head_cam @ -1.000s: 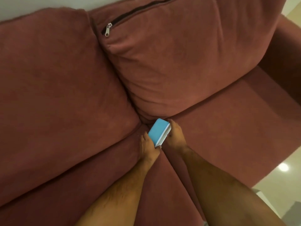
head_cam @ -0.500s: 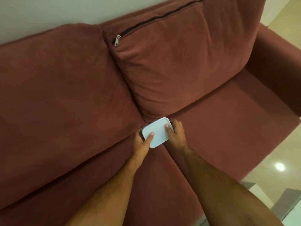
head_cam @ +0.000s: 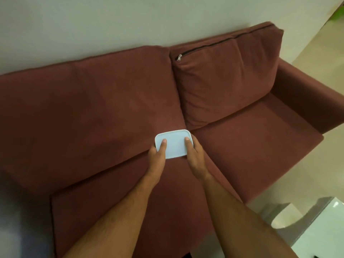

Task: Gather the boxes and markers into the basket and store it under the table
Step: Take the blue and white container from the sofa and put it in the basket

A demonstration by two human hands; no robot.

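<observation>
A small pale blue box (head_cam: 175,143) with rounded corners is held flat, its broad face up, above the seam between the two seat cushions of a red sofa. My left hand (head_cam: 158,153) grips its left end with the thumb on top. My right hand (head_cam: 194,153) grips its right end the same way. No basket and no markers are in view.
The red sofa (head_cam: 251,138) fills the view, with two back cushions (head_cam: 223,81) against a pale wall and an armrest (head_cam: 307,94) at the right. A glossy white table corner (head_cam: 323,229) shows at the lower right over a light tiled floor.
The box came out of the gap between the cushions, turned from on edge to flat, and both hands hold it. The view has pulled back from the sofa.
</observation>
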